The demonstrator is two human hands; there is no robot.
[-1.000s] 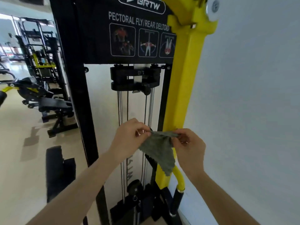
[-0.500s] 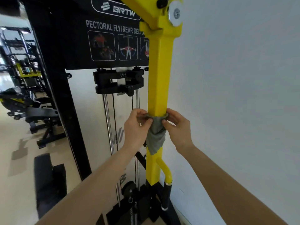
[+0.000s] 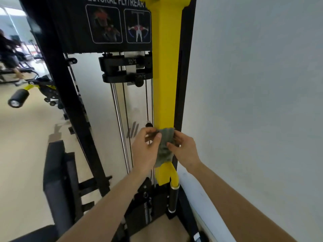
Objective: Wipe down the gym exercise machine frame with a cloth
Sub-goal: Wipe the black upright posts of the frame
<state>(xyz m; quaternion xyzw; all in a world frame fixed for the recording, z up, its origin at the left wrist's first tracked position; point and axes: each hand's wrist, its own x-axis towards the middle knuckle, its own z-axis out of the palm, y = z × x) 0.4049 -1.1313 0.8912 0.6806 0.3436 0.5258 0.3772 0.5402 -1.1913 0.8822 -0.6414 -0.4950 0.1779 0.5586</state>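
A grey-green cloth (image 3: 164, 145) is wrapped over the front of the yellow upright post (image 3: 165, 70) of the pectoral fly machine, low on the post. My left hand (image 3: 146, 147) pinches the cloth's left edge. My right hand (image 3: 184, 150) presses on its right side. Both hands hold the cloth against the yellow frame. Below the cloth the post ends in a curved yellow handle with a black grip (image 3: 173, 198).
A black frame upright (image 3: 70, 102) stands to the left, with chrome guide rods (image 3: 120, 130) and a weight block (image 3: 125, 69) between. A white wall (image 3: 253, 102) is close on the right. A black seat pad (image 3: 57, 186) is lower left. Other gym machines and a person are far left.
The cloth went from stretched between my hands in the air to wrapped on the yellow post. Both hands have since slid it down the post.
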